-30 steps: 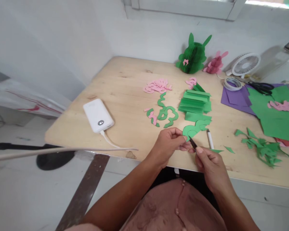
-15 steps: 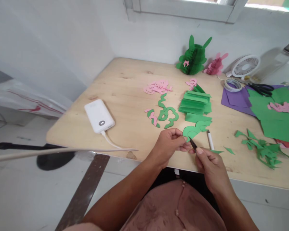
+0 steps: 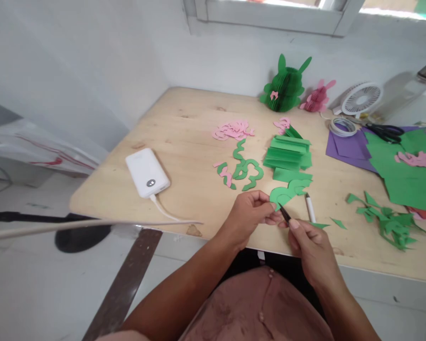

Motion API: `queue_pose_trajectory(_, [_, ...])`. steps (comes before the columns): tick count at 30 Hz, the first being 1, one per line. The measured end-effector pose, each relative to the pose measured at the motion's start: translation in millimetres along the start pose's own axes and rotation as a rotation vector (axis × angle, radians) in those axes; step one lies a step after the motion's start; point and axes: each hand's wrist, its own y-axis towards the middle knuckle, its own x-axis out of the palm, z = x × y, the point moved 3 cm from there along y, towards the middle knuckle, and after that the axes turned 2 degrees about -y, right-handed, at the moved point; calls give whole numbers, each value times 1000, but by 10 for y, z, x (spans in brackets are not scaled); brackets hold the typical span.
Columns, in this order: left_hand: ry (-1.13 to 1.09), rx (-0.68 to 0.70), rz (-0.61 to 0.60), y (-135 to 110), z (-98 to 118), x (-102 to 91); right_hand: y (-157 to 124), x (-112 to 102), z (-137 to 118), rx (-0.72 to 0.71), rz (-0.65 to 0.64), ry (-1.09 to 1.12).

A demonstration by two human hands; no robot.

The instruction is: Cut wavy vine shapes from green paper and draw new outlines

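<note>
My left hand (image 3: 250,213) pinches the lower corner of a curvy green paper cut-out (image 3: 287,190) at the near edge of the wooden table (image 3: 184,156). My right hand (image 3: 312,248) is closed round a thin dark pen (image 3: 284,213), its tip touching the cut-out beside my left fingers. A white pen cap (image 3: 310,207) lies on the table just right of the cut-out. Behind it sits a stack of folded green paper (image 3: 287,151).
Green and pink paper curls (image 3: 243,168) and pink scraps (image 3: 232,129) lie mid-table. A white power bank (image 3: 147,172) with a cable is at the left. Paper rabbits (image 3: 286,85), a small fan (image 3: 362,98), tape (image 3: 342,125), scissors (image 3: 385,129) and coloured sheets (image 3: 404,166) fill the right. Green offcuts (image 3: 390,220) lie nearby.
</note>
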Motion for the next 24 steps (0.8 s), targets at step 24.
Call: queue_pose_trajectory(24, [6, -5, -7, 8, 16, 0, 3, -1, 6, -2, -14, 7])
